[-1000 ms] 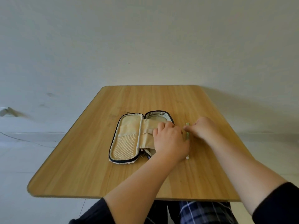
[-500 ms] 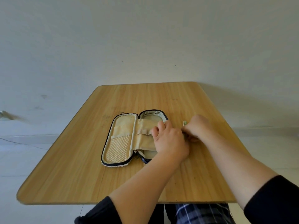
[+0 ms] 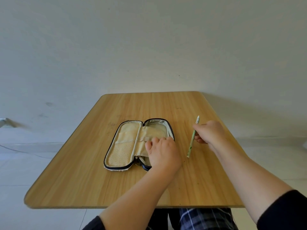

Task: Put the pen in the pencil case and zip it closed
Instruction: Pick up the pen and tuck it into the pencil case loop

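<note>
A beige pencil case (image 3: pixel 126 145) with a dark zip edge lies open flat on the wooden table (image 3: pixel 83 180), its mesh pocket on the left half. My left hand (image 3: pixel 162 152) rests on the case's right half with the fingers pressing the inner flap, covering much of that half. My right hand (image 3: pixel 209 133) is to the right of the case and holds a light green pen (image 3: pixel 192 140) by its middle. The pen is tilted, its lower tip near the table and its white end pointing away from me.
The table stands against a plain pale wall. Its front edge is close to my body, with plaid fabric showing below it. A cable runs over the pale floor at the left.
My right hand has lifted the pen and drawn it to the right, away from the case. My left hand has stayed on the case's right half.
</note>
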The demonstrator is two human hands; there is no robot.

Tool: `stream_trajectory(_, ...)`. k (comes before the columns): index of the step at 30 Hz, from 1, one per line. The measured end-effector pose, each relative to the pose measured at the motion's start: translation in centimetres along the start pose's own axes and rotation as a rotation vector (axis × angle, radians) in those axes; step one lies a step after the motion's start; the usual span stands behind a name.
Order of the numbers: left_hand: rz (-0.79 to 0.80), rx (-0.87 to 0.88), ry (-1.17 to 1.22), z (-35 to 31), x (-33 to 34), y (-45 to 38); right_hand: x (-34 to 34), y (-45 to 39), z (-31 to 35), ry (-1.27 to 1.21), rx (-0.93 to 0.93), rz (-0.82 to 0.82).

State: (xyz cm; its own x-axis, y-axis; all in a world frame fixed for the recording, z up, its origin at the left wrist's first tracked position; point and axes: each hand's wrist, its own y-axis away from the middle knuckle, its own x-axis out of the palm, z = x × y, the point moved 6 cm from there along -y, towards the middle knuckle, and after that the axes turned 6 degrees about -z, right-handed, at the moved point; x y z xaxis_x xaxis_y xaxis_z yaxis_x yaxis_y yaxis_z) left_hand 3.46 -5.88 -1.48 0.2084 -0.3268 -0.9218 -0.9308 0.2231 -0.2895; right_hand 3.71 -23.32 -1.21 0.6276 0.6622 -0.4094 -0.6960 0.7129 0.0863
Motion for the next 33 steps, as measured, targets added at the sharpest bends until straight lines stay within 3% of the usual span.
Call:
stream_trajectory(13,0.095,0.287,0.163,5.0,-2.4,1.2,2.0,2.9,1.5,-0.272,-0.011,0.025)
stream_trajectory(22,0.137,0.376,0.263,9.0,-3.4,0.4,3.9,3.4,1.8,-0.333,-0.081,-0.024)
stream_trajectory(24,0.068,0.309,0.4,9.7,-3.7,-0.1,4.3,3.3,1.7,-0.32,-0.11,-0.048)
stream_trajectory(28,-0.154,-0.01,0.623,12.3,-3.5,-1.3,4.7,3.1,1.5,-0.306,-0.145,-0.097)
stream_trajectory(33,-0.083,-0.085,0.542,13.7,-1.6,-2.2,4.2,2.9,1.1,-0.262,-0.179,-0.182)
